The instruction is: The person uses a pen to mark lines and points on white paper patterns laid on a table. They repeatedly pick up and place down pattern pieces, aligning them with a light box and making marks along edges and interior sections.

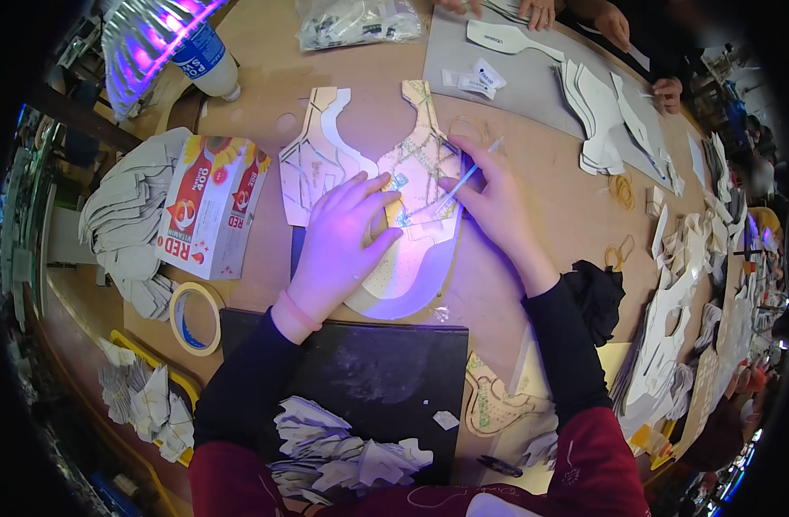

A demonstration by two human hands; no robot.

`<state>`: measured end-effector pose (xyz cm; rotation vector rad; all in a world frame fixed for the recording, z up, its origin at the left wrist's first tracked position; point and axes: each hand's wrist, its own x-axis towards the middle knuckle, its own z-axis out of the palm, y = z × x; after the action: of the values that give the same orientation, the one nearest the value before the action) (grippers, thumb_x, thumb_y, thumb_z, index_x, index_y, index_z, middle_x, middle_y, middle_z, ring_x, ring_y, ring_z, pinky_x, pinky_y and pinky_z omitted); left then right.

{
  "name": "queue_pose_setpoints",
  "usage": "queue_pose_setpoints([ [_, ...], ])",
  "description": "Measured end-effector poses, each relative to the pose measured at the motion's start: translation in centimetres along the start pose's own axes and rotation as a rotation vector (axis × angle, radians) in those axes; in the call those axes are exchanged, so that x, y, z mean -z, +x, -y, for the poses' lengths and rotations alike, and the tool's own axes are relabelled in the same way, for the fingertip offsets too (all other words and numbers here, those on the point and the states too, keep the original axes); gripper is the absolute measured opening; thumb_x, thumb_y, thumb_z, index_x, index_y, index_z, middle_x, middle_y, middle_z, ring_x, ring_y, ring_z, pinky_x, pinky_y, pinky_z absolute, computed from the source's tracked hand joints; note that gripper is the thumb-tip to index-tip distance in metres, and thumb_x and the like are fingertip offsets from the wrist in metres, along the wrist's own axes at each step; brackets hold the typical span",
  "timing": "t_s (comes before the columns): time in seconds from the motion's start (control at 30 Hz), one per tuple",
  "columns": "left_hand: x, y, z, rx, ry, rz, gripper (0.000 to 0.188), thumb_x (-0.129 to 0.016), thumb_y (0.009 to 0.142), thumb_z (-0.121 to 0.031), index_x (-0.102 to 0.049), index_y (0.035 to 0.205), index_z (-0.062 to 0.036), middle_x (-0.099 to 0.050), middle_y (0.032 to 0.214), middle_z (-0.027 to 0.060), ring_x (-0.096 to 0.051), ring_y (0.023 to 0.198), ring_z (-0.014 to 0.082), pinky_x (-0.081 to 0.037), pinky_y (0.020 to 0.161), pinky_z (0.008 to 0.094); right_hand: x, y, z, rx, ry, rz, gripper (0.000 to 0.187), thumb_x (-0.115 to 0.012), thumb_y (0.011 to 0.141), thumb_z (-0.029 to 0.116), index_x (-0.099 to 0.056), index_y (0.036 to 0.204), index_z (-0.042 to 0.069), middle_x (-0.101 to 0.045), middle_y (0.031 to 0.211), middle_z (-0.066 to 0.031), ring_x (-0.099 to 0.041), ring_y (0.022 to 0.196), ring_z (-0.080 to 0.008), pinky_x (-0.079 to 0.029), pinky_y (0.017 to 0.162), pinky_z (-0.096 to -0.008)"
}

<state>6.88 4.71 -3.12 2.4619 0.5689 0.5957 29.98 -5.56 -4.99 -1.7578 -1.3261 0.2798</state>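
Note:
A cream stencil board [409, 185] with slots and green markings lies over pale cut pieces, one white rounded piece [424, 284] showing beneath its lower end. My left hand [347, 228] rests on the board's left side with fingers stretched and thumb apart, holding nothing. Between the thumb and fingers of my right hand [498, 194] is a thin pale pen refill [470, 178], slanted with its lower end at the board's right part. Left of the board lies another slotted stencil [305, 164] with a white curved piece [336, 129] along its edge.
A red and white box [212, 207], stacked grey pieces [131, 207] and a tape roll [195, 319] lie left. A black board [360, 362] carrying cut pieces [351, 457] is nearest. A bottle [206, 65] stands under a lamp [144, 43]. Another person's hands [539, 12] work at the far side.

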Motion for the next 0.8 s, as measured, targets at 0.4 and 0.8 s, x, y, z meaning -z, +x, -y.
queue_pose_setpoints([
  [0.4, 0.5, 0.3, 0.1, 0.104, -0.146, 0.052, 0.063, -0.077, 0.086, -0.024, -0.056, 0.144, -0.0085, -0.056, 0.149, 0.0158, -0.037, 0.148, 0.0422, -0.03, 0.12, 0.0489, 0.5, 0.0, 1.0, -0.178, -0.001, 0.066, 0.048, -0.072, 0.093, 0.015, -0.061, 0.14, 0.012, -0.071, 0.112, -0.0081, -0.058, 0.081, -0.0151, -0.05, 0.077, -0.0304],
  [0.8, 0.0, 0.4, 0.8, 0.049, 0.021, -0.031, 0.07, -0.077, 0.084, -0.041, -0.056, 0.145, -0.0129, -0.058, 0.147, 0.0068, -0.043, 0.144, 0.0348, -0.032, 0.115, 0.0471, 0.1, 0.2, 0.6, -0.14, 0.034, 0.007, 0.04, -0.068, 0.094, 0.014, -0.065, 0.134, 0.011, -0.071, 0.115, -0.0146, -0.068, 0.093, -0.0261, -0.054, 0.085, -0.0369],
])
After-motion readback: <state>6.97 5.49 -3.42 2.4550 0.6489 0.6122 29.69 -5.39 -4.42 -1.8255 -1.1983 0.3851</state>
